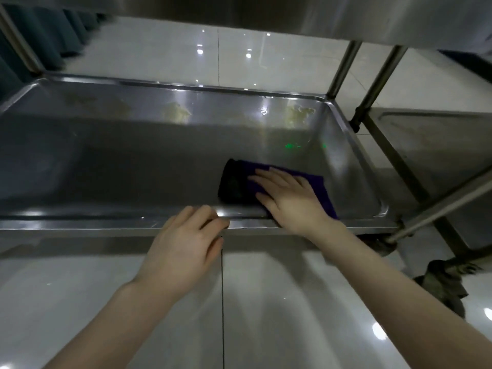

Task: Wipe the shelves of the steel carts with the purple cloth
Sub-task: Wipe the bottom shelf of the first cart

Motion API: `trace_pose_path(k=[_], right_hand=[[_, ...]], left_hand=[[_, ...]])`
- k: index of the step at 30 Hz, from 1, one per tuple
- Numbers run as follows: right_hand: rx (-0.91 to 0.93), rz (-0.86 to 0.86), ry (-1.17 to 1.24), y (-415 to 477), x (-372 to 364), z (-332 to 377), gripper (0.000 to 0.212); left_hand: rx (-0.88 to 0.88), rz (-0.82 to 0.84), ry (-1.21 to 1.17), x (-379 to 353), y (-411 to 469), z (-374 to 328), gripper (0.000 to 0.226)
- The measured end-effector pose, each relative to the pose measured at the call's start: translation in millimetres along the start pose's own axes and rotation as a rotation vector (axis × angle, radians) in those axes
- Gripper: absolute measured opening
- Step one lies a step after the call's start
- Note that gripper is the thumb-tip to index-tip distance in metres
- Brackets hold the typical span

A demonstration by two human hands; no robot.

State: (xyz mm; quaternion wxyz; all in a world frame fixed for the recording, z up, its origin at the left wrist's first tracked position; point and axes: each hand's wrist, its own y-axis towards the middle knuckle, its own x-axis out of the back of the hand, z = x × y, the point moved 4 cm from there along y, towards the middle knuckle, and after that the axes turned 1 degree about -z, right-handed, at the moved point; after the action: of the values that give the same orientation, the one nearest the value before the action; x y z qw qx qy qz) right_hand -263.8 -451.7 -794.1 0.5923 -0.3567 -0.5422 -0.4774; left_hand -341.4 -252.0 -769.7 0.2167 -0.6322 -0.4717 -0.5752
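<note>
While the left hand [183, 249] is curling its fingers over the shelf [106, 155] rim, I am watching the right hand [290, 201] pressing flat, fingers spread, on the cloth [318, 183].

1. This looks like a commercial kitchen or catering back room: a steel cart [80, 225] has a deep tray shelf [119, 161] under an upper steel shelf [266, 12].
2. A second steel cart [439, 145] stands just beside it, on a caster [447, 272].
3. Glossy pale floor tiles [279, 302] reflect bright lights, and yellowish stains [178, 111] mark the tray shelf.
</note>
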Motion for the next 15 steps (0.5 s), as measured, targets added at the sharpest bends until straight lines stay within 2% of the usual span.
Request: trace_pose_path(k=[4,6,8,11,13,15], right_hand=[[-0.218,0.059,0.044,95.7,0.4,-39.6,0.046],[-0.263,0.059,0.053,106.3,0.2,-39.7,0.046],[-0.204,0.045,0.039,88.3,0.8,-28.6,0.045],[-0.057,0.02,0.022,14.9,5.8,-20.3,0.044],[0.002,-0.03,0.021,-40.4,10.6,-15.9,0.047],[0.028,-0.023,0.062,-55.5,13.1,-19.2,0.049]], left_hand=[[0.118,-0.038,-0.001,-8.2,5.2,-7.7,0.013],[0.15,-0.015,0.023,-10.9,8.9,-11.8,0.016],[0.166,0.005,0.029,-9.9,8.7,-13.7,0.022],[0.144,0.01,0.024,-8.2,6.4,-13.2,0.031],[0.105,0.002,0.02,-8.1,8.3,-12.9,0.032],[0.076,-0.013,-0.001,-9.8,12.8,-15.3,0.03]])
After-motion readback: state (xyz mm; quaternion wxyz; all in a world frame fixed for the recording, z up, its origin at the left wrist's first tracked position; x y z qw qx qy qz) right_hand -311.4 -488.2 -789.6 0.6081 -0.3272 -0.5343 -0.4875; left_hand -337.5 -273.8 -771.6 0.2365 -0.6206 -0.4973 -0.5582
